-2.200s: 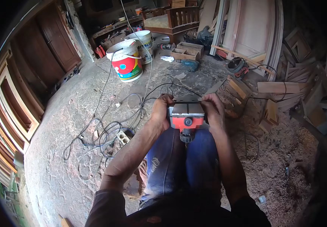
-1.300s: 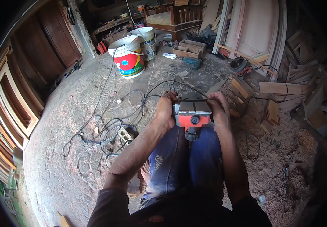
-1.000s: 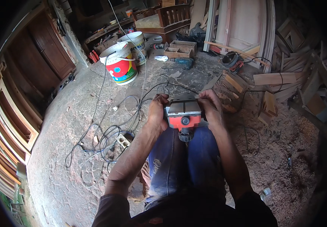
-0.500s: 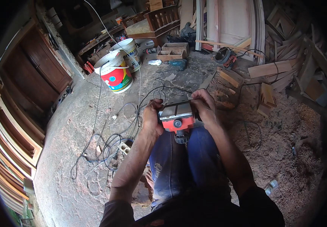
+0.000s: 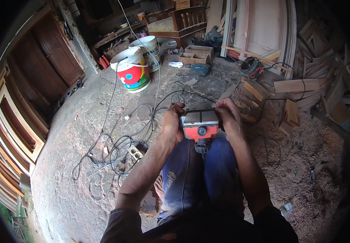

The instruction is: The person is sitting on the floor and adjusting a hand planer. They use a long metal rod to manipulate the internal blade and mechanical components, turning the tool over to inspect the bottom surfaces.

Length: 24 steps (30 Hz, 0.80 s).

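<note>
An orange and grey power tool (image 5: 200,125), shaped like an electric planer, rests on my knees with its grey flat plates facing up. My left hand (image 5: 172,123) grips its left side. My right hand (image 5: 227,116) grips its right side, fingers curled over the far edge. A round black knob shows on the orange face toward me. My legs in blue jeans (image 5: 199,174) lie beneath the tool. A black cord runs from the tool's far side toward the floor.
Tangled cables and a white socket strip (image 5: 135,152) lie on the concrete floor at my left. Two painted buckets (image 5: 133,73) stand farther back. Wooden frames (image 5: 8,133) lean at the left. Planks, offcuts and sawdust (image 5: 300,162) cover the right side. A blue drill (image 5: 198,69) lies ahead.
The view has shifted and tilted slightly. Both hands stay on the tool, which remains on my knees with little movement.
</note>
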Motion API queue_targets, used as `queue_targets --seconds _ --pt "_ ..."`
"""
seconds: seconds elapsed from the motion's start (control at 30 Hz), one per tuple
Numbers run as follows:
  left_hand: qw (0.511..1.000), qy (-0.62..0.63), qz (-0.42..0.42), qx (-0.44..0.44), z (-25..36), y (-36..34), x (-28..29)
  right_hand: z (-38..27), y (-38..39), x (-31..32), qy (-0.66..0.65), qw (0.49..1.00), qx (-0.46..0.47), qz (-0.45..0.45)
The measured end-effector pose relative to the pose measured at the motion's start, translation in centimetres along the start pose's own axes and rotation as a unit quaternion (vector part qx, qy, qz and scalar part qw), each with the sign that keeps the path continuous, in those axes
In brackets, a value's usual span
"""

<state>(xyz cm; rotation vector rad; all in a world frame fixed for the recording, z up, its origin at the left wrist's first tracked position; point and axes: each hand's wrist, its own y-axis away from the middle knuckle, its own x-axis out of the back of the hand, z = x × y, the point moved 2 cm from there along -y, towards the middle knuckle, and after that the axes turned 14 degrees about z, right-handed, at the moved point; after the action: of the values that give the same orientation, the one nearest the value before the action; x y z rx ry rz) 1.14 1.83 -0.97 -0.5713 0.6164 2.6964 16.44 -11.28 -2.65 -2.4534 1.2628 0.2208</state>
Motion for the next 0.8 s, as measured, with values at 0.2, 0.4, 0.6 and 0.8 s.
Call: queue_targets --seconds 0.2,0.4,0.6,0.8 --pt "1.000 -0.001 0.010 0.003 0.3 0.9 -0.2 -1.4 0.4 -0.3 0.063 0.998 -0.017 -0.009" --pt "1.000 -0.011 -0.002 -0.004 -0.2 -0.4 0.4 -1.0 0.0 -0.2 0.078 0.997 -0.019 -0.011" --pt "1.000 -0.012 0.002 0.005 -0.3 -0.4 0.4 -0.9 0.0 -0.4 0.069 0.997 -0.026 -0.017" --pt "1.000 0.002 0.004 0.003 0.0 0.5 -0.2 -1.0 0.3 -0.2 0.062 0.998 -0.029 -0.015"
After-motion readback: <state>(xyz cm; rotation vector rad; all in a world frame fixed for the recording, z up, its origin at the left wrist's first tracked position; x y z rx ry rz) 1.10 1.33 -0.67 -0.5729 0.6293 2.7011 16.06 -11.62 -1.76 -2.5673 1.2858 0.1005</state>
